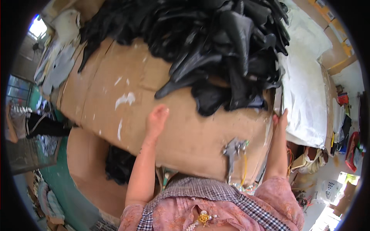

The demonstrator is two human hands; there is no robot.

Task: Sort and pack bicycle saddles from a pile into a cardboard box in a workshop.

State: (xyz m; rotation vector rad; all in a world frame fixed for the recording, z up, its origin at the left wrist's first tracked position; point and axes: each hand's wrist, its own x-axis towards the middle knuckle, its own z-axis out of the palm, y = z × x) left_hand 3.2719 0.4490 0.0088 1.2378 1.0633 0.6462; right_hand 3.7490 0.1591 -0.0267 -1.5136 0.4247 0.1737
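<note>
My left hand (157, 118) is above the brown cardboard surface (173, 127), just short of the nearest black pieces. Its fingers are curled together, and nothing shows in them. At the cardboard's right edge, my right hand (281, 122) rests against the border of a white sheet (304, 96). One finger points forward there and the others are partly hidden, so I cannot tell whether it grips that edge. A heap of black, leathery, tapering pieces (216, 50) covers the far part of the cardboard. Between my forearms lies a metal spray gun (232, 152) with a yellow hose (244, 169).
More black pieces (120, 163) lie in a large cardboard box (86, 165) at lower left. Pale material (59, 69) hangs at the far left corner. Another person (23, 125) is at the left edge. A red object (351, 152) stands far right.
</note>
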